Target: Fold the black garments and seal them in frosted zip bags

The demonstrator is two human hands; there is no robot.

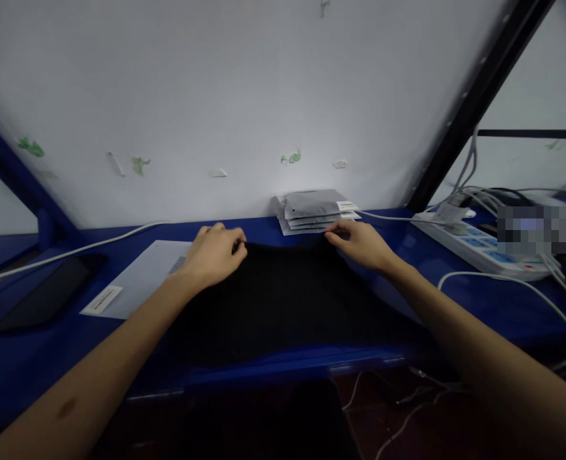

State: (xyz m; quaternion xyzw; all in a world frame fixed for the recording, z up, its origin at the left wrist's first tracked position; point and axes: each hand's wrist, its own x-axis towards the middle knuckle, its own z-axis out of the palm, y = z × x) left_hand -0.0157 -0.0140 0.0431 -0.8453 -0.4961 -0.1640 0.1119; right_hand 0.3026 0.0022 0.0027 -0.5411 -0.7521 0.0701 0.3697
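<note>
A black cloth (287, 300) lies spread over the blue table, its near side reaching close to the front edge. My left hand (217, 251) pinches the cloth's far left corner, fingers curled around it. At the far right corner, my right hand (357, 243) grips the fabric between thumb and fingers. The far edge sags slightly between both hands. Partly under my left wrist is a flat grey-white plastic bag (142, 278) with a white label. Just beyond my right hand sits a stack of similar packed bags (312, 209).
A dark phone-like slab (48, 294) lies at the left on the blue table (244, 370). White cables and a white power strip (479, 246) occupy the right side. A white wall (191, 96) stands behind the table. More cables hang below the front edge.
</note>
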